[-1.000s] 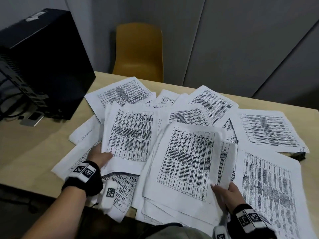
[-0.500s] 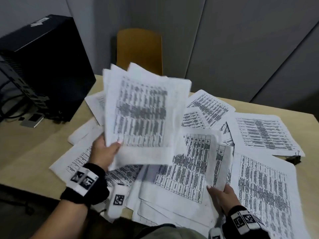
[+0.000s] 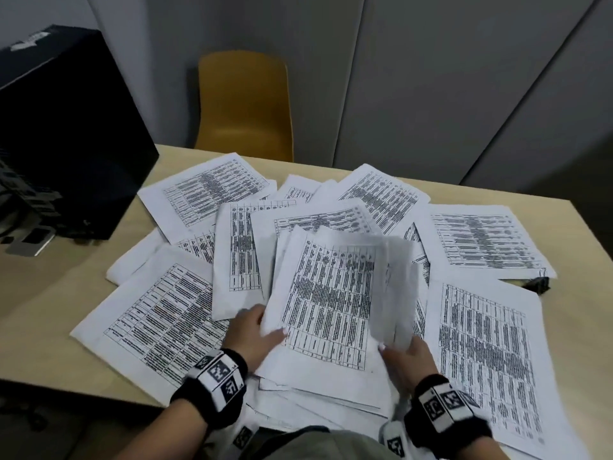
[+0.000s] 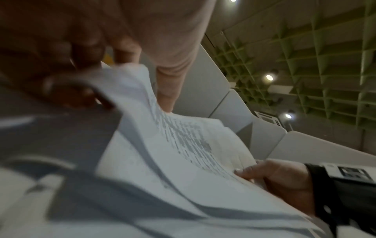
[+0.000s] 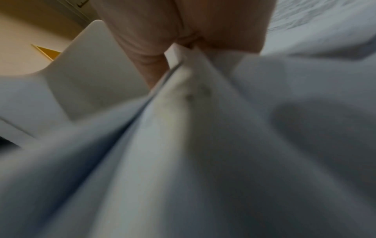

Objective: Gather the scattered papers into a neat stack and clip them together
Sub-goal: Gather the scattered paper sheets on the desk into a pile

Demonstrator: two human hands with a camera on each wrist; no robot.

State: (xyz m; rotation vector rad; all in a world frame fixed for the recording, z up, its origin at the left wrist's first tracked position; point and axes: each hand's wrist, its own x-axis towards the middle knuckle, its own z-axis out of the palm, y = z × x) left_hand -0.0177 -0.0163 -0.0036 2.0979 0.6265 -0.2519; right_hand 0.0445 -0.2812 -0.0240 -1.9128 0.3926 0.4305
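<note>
Many printed sheets lie scattered over the wooden table [image 3: 49, 327]. Near the front edge a loose pile of papers [image 3: 328, 310] is building up. My left hand [image 3: 262, 330] grips the pile's left edge, thumb on top and fingers underneath. My right hand [image 3: 406, 358] pinches the right side, where some sheets [image 3: 394, 293] curl upward. The left wrist view shows the held sheets [image 4: 183, 145] bending, with the right hand [image 4: 280, 180] at their far edge. A black binder clip [image 3: 537, 284] lies at the right, partly under a sheet. The right wrist view is blurred paper [image 5: 203, 145].
A black computer case [image 3: 66, 134] stands at the table's back left, with a small device [image 3: 30, 242] beside it. A yellow chair [image 3: 243, 104] sits behind the table against grey wall panels. Loose sheets [image 3: 484, 240] reach close to the right edge.
The left hand lifted a bundle of sheets off the left side, swung it up and right, and brought it down onto the pile that the right hand holds.
</note>
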